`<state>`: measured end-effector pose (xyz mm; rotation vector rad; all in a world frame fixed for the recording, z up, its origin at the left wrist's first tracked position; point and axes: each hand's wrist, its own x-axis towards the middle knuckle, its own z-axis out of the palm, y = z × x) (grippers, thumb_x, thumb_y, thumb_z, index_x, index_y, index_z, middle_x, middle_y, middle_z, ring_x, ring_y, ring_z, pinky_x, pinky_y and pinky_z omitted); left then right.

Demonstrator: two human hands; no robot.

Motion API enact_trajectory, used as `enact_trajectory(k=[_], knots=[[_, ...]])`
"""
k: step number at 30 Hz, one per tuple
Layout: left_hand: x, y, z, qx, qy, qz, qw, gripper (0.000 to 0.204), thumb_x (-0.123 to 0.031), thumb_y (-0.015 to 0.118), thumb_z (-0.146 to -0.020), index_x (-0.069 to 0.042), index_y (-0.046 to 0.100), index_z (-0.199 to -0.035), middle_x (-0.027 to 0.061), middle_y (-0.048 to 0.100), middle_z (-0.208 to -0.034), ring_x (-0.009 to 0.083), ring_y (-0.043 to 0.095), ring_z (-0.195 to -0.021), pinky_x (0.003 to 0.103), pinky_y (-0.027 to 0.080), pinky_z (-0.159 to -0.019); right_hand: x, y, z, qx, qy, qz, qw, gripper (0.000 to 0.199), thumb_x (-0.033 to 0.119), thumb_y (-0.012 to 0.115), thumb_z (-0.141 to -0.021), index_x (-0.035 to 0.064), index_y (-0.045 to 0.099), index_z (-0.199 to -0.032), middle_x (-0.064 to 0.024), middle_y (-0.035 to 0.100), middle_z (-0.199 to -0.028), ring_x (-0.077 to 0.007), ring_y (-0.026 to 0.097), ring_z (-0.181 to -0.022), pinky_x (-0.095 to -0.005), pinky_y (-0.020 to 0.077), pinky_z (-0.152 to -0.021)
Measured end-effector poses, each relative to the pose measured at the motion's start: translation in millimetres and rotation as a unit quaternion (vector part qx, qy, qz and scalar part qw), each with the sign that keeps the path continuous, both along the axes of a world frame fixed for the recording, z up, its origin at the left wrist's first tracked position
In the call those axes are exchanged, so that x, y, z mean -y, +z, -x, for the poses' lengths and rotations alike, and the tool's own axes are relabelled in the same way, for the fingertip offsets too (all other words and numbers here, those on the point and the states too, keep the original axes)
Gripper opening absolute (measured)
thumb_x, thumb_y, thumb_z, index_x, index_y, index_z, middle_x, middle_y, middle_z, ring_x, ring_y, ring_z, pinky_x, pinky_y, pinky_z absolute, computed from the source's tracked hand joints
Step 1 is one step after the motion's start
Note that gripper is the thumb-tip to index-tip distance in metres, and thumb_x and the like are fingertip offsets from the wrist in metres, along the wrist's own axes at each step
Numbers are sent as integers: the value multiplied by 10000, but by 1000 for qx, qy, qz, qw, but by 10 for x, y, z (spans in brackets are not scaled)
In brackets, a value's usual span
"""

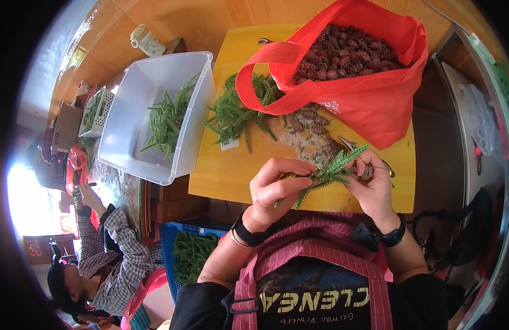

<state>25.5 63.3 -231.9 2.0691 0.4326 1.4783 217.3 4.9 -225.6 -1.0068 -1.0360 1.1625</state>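
Close to my chest, over the near edge of the yellow board [238, 184], my left hand [279, 192] pinches a green artificial pine sprig [336, 169]. The sprig points up and to the right, across to my other hand. My right hand [372, 187] has its fingers closed on a small brown pine cone [366, 172], which sits right against the sprig's stem. Whether the cone is fastened to the sprig I cannot tell. Just beyond my hands lies a pair of pliers or scissors [347, 144], partly hidden by the sprig. Loose pine cones [315, 124] lie on the board among crumbs.
A red bag [370, 104] full of pine cones stands at the back right. Beside it lies a heap of green sprigs [238, 110]. Left of the board is a clear plastic bin [119, 140] with sprigs; a blue basket [169, 242] holds more. Another person [122, 247] works at far left.
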Motion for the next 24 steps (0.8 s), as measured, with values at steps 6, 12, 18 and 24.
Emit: enact_trajectory(k=[6, 12, 18, 24], knots=[[29, 116, 24, -48, 3, -45, 998, 277, 158, 610, -665, -30, 584, -867, 135, 558, -905, 306, 650, -822, 348, 559, -660, -14, -73, 7, 3, -15, 25, 1000, 305, -159, 580, -746, 67, 379, -783, -14, 505, -869, -10, 391, -712, -151, 356, -643], [40, 123, 27, -63, -10, -63, 996, 290, 113, 679, -636, -41, 587, -864, 127, 580, -890, 282, 652, -808, 328, 542, -655, -17, -123, -7, -30, -11, 32, 999, 320, -140, 606, -747, 79, 376, -786, 8, 483, -841, -6, 396, -697, -147, 347, -617], [-5, -19, -43, -15, 27, 79, 996, 226, 104, 687, -702, -15, 555, -841, 120, 569, -886, 219, 628, -760, 306, 540, -664, 19, -27, -63, 16, 15, 36, 999, 330, -106, 618, -748, 87, 351, -779, -33, 463, -883, -51, 449, -750, -181, 395, -687], [18, -52, -103, 117, -55, 326, 936, 204, 89, 657, -761, -10, 523, -878, 94, 548, -894, 196, 617, -805, 306, 551, -718, 55, 76, -35, -10, 22, 44, 999, 345, -60, 656, -739, 102, 355, -781, -26, 453, -870, -30, 410, -740, -172, 369, -657]])
